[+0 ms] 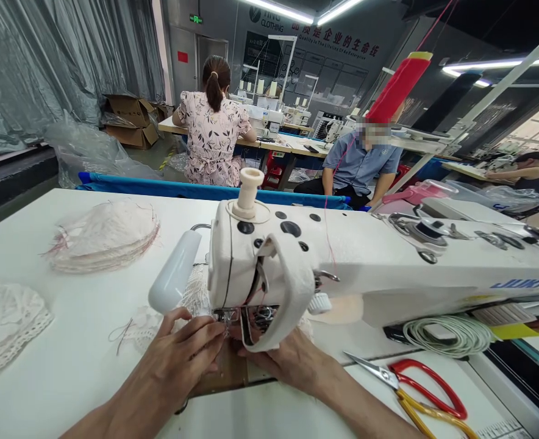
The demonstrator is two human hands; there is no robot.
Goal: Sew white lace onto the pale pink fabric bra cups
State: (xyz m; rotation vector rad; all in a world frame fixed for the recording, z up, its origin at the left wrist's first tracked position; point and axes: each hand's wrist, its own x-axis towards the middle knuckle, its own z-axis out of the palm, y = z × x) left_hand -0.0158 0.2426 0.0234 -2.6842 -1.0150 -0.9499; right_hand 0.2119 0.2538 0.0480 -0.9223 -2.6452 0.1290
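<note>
A white sewing machine (361, 244) spans the table. White lace fabric (196, 291) lies at the left of its head and runs under the needle area. My left hand (185, 347) is beside the needle, fingers bent and together, fingertips down on the lace edge. On the other side, my right hand (292, 360) reaches under the machine head; its fingertips are hidden behind the white curved guard (292, 292). A small lace piece with loose red threads (144, 329) is left of my left hand.
A stack of white lace pieces (105, 238) and another lace stack (8, 326) lie at the left. Scissors (397, 378) with red and yellow handles are right of my right forearm, near a coiled pale cord (450, 335). A red thread cone (397, 88) stands above; people sit beyond.
</note>
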